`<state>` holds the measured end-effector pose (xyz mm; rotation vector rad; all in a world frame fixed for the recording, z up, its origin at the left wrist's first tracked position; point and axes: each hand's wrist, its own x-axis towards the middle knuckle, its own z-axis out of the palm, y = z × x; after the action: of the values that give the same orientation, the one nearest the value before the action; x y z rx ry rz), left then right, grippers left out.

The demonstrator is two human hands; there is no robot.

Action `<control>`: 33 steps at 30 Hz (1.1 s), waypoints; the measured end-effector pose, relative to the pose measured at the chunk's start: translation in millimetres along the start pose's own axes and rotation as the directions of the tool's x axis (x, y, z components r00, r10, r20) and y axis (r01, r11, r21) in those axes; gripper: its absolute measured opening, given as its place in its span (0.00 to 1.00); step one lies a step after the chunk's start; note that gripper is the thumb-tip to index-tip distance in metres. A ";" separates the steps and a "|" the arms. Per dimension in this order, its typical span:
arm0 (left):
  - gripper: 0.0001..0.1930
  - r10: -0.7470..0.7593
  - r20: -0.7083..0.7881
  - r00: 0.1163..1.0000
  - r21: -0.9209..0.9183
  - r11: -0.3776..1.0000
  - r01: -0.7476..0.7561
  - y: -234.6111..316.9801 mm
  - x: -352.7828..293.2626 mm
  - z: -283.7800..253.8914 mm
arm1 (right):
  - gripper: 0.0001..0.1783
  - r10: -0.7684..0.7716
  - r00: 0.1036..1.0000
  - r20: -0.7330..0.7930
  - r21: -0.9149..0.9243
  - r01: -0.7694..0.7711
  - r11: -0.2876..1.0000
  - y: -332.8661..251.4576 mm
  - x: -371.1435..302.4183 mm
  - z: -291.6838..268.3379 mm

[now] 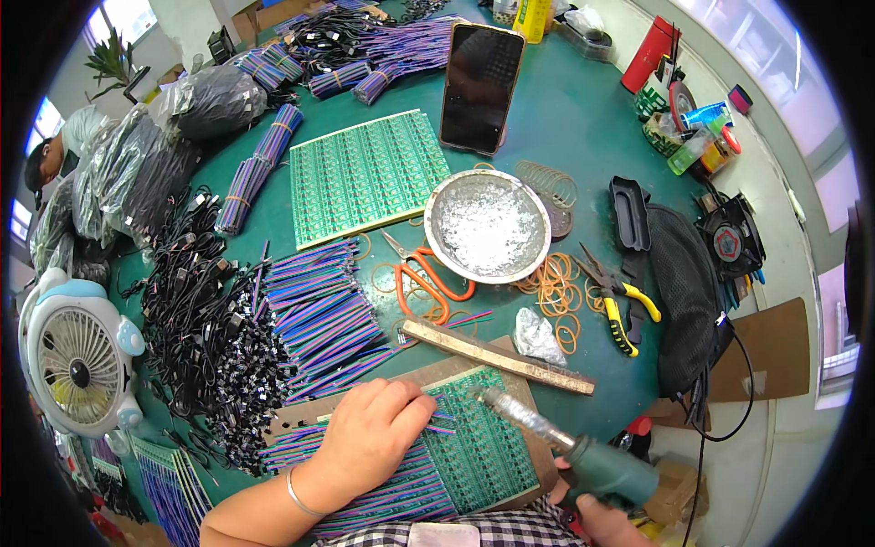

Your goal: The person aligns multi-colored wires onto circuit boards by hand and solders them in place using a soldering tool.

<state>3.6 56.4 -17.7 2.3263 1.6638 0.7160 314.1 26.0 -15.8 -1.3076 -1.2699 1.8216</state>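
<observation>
My left hand (375,433) is closed, fingertips pressed down at the edge of a green circuit board panel (492,456). Short coloured wire ends (443,421) stick out from under its fingers. Rows of purple, blue and green wires (401,494) run left from the panel, beneath the hand and forearm. My right hand (592,518), partly hidden at the lower edge, is wrapped round the handle of a dark green soldering gun (612,469). Its metal tip points up and left over the panel's upper part. A brown board (538,447) lies under the panel.
Beyond the panel lie a wooden strip (497,356), orange-handled scissors (430,283), a metal bowl (488,228) of silvery material and yellow-black pliers (620,305). Cut wires (319,319) and black cables (187,319) pile left, near a fan (80,357). A phone (480,87) stands at the back.
</observation>
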 end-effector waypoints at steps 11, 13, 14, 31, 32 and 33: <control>0.12 0.038 0.003 0.999 0.041 0.998 -0.038 -4.9 -5.9 4.4 | 0.14 0.031 1.000 0.004 -0.374 -0.027 0.927 -87.2 18.0 49.3; 0.12 0.017 0.005 1.000 0.053 0.998 -0.017 -5.2 -8.1 3.8 | 0.10 -0.253 0.953 0.169 -0.477 0.304 0.825 -66.4 27.5 38.6; 0.13 0.012 -0.005 1.000 0.022 1.000 -0.012 -3.5 -5.6 3.2 | 0.10 -0.252 0.954 0.161 -0.485 0.299 0.822 -59.2 26.2 34.6; 0.15 -0.007 -0.011 1.000 -0.042 0.999 0.007 -4.8 -3.7 4.3 | 0.15 -0.186 0.982 0.039 -0.431 0.185 0.883 -72.5 33.3 49.7; 0.15 -0.008 -0.014 1.000 -0.041 0.999 0.008 -5.0 -3.9 4.7 | 0.16 -0.201 0.979 0.046 -0.438 0.200 0.876 -70.6 32.0 47.7; 0.14 -0.009 -0.017 1.000 -0.039 0.999 0.009 -5.1 -4.2 4.9 | 0.17 -0.215 0.975 0.054 -0.445 0.216 0.869 -69.4 32.5 47.4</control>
<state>0.6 54.9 -25.3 2.2909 1.6512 0.7612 252.5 63.2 38.3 -1.3236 -1.8369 1.4207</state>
